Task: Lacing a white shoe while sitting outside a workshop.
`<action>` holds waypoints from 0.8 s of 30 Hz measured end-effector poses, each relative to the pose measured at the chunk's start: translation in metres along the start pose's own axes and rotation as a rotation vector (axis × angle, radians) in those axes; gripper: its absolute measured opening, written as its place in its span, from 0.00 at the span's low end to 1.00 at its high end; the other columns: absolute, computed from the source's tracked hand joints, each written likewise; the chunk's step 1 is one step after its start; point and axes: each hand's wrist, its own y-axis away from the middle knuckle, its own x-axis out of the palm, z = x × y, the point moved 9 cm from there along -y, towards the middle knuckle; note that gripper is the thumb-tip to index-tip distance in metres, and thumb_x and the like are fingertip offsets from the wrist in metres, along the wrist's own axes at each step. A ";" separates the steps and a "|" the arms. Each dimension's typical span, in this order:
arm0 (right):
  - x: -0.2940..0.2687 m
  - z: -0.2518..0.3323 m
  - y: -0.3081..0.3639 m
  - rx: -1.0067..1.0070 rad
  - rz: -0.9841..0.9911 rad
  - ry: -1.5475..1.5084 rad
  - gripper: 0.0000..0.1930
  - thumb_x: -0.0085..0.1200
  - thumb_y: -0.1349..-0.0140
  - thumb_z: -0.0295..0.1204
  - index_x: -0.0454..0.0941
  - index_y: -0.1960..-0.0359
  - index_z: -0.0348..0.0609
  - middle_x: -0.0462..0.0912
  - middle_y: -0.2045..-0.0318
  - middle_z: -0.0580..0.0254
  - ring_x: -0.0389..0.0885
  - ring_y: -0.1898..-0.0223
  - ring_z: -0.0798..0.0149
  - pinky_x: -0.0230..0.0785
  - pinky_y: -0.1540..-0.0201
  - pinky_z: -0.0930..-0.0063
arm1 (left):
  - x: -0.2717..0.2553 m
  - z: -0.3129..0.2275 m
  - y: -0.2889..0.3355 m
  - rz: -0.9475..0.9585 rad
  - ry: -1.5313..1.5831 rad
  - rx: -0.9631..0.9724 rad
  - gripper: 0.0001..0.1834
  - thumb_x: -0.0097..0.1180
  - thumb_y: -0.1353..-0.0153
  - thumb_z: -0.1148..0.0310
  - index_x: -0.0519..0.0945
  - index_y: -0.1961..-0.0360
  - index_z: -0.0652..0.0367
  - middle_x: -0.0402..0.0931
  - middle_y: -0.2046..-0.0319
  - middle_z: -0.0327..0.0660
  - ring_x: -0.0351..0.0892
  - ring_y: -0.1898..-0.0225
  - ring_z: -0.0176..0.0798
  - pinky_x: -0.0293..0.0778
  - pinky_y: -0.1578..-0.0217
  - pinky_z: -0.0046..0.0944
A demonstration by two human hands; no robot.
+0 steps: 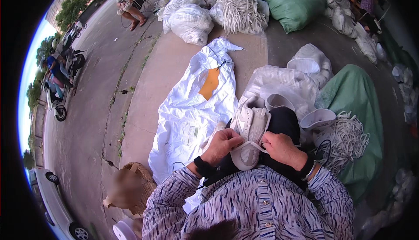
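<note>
A white and pale grey sneaker (251,129) rests on my lap with its toe toward me. A flat white shoelace (250,144) crosses low over its front. My left hand (223,144) pinches one end of the lace beside the shoe, fingers closed. On the other side my right hand (281,147) pinches the other end. Part of a second pale shoe (214,133) shows just beyond my left hand. To the right of my knee lies a heap of loose white laces (349,137) on a green sack (355,96).
A white woven sack (187,109) with an orange patch spreads ahead on the left. Stuffed white bags (190,22) and a full green sack (294,4) line the back. A wicker basket (140,192) stands at left. Another person crouches farther off; scooters and a car (59,205) are beyond.
</note>
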 end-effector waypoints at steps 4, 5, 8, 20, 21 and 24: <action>0.002 0.004 -0.001 0.100 0.105 -0.043 0.03 0.48 0.44 0.27 0.72 0.70 0.41 0.78 0.79 0.47 0.79 0.75 0.47 0.70 0.72 0.56 | -0.005 0.007 0.003 -0.041 0.017 0.002 0.09 0.56 0.44 0.64 0.76 0.73 0.58 0.71 0.77 0.30 0.66 0.76 0.24 0.63 0.73 0.25; 0.003 0.008 -0.001 0.086 0.125 -0.103 0.03 0.48 0.44 0.26 0.72 0.71 0.40 0.77 0.81 0.48 0.79 0.78 0.50 0.70 0.74 0.59 | -0.007 0.008 0.004 -0.074 0.022 -0.010 0.08 0.57 0.44 0.65 0.75 0.74 0.59 0.71 0.77 0.30 0.67 0.76 0.24 0.64 0.73 0.25; 0.006 0.010 -0.002 0.112 0.129 -0.169 0.04 0.48 0.44 0.25 0.73 0.72 0.39 0.77 0.85 0.50 0.79 0.85 0.56 0.71 0.77 0.64 | -0.009 -0.016 0.006 -0.152 -0.207 0.197 0.11 0.58 0.51 0.66 0.74 0.78 0.63 0.73 0.81 0.39 0.71 0.78 0.34 0.68 0.75 0.35; 0.006 0.024 0.001 -0.020 0.148 -0.103 0.03 0.48 0.45 0.23 0.73 0.71 0.36 0.77 0.85 0.50 0.79 0.87 0.57 0.71 0.81 0.66 | -0.009 -0.020 0.001 -0.074 -0.385 0.367 0.08 0.56 0.56 0.67 0.77 0.79 0.62 0.74 0.81 0.45 0.74 0.76 0.39 0.68 0.75 0.38; 0.005 0.026 0.000 -0.028 0.147 -0.102 0.03 0.48 0.45 0.23 0.73 0.71 0.36 0.77 0.85 0.50 0.79 0.87 0.57 0.71 0.81 0.66 | -0.009 -0.017 -0.001 -0.047 -0.333 0.338 0.08 0.55 0.56 0.67 0.76 0.79 0.62 0.75 0.81 0.45 0.75 0.76 0.41 0.69 0.75 0.39; 0.012 0.011 0.004 0.181 0.228 -0.135 0.04 0.53 0.48 0.25 0.73 0.72 0.39 0.77 0.81 0.52 0.79 0.80 0.55 0.70 0.74 0.63 | -0.003 -0.023 0.001 -0.160 -0.524 0.382 0.06 0.54 0.55 0.69 0.76 0.79 0.61 0.75 0.80 0.47 0.76 0.75 0.46 0.70 0.75 0.41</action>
